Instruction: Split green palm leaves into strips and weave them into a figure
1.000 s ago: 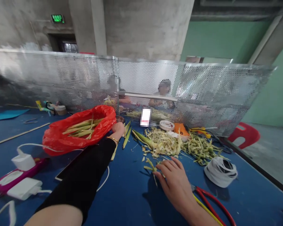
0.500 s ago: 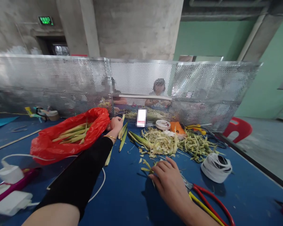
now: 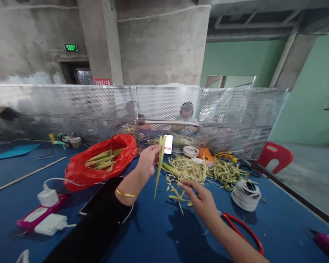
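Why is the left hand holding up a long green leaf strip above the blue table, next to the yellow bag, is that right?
Almost. In the head view the left hand does lift the leaf strip over the blue table, but the bag is red, not yellow.

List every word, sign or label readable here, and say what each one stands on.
"EXIT": green lit sign on the concrete wall above the doorway; characters above that word too small to read.
Red sign beside the doorway: white characters, too blurred to read.
White phone screen on the table: blurred out.
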{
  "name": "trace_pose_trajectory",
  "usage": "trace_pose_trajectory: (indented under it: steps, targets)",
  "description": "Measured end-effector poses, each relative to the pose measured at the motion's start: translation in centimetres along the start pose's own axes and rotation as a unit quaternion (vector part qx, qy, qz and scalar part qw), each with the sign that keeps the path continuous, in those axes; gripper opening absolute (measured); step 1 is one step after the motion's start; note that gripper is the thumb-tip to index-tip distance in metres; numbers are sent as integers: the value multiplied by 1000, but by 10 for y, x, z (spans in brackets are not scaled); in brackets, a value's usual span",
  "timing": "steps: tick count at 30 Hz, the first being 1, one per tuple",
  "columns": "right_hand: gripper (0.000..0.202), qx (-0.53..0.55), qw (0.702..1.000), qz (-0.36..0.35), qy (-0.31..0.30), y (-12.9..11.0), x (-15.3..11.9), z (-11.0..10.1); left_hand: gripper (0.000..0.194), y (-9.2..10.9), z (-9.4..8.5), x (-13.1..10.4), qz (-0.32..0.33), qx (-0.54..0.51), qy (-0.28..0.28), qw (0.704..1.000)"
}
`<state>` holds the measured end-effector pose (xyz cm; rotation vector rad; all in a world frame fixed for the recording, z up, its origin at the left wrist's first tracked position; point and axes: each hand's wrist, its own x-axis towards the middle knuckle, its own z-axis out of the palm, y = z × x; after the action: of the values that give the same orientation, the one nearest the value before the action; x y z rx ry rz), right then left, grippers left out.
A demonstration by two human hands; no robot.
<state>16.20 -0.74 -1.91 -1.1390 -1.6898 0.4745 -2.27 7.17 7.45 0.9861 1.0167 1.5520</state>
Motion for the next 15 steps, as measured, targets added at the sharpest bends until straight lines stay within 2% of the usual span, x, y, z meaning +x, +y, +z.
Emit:
trace_pose_trajectory:
  steps: [2,6,9,12,15]
  targets:
    - [28,110,991,70,-18,-12,9,2,16,-15,4,-25,-33,-17,-20,999]
    - [28,285,944,162,-34,-36,22,14,26,-35,14,-55,-81,-35,-38,995]
    - [24,334,924,186,-24,-42,22,21,32,-41,16,-62,-96,-31,-51,994]
    - [24,343,919,196,-12,-38,16,23,34,-44,10,-63,-108,-18,-80,991]
    - [27,351,913,206,-16,-31,10,20,30,-47,2,-62,-144,7,-160,976]
